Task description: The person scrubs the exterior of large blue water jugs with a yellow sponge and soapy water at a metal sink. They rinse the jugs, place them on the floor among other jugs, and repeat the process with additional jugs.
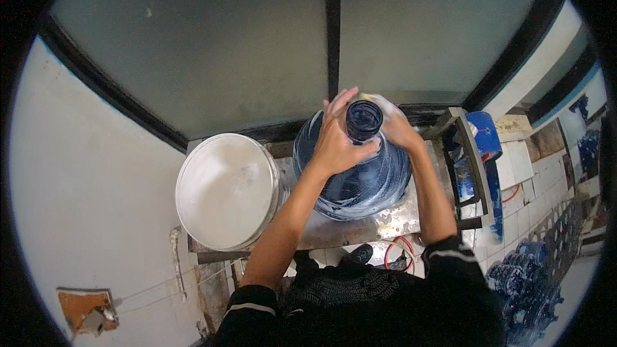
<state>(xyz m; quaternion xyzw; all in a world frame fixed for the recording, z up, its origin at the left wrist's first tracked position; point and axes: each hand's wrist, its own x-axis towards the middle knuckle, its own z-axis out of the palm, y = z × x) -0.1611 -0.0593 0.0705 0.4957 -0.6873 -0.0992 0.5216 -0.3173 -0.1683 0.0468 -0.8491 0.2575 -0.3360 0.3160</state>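
A large blue water jug (360,186) stands upright in front of me, its shoulders streaked with white foam. Its dark open neck (364,120) points up at me. My left hand (337,138) grips the neck from the left, with the thumb on the near side and the fingers at the far side. On the neck's right, my right hand (395,125) curls against the jug, foam over its fingers. A small yellowish edge (366,97) shows by those fingertips; the rest of that thing is hidden.
A big white bucket (225,189) stands left of the jug on a worn metal bench (398,218). A metal frame (472,160) and a blue container (483,135) are at the right. Several blue jugs (527,289) lie lower right; a red hose (400,244) is below. Frosted panes (257,45) rise behind.
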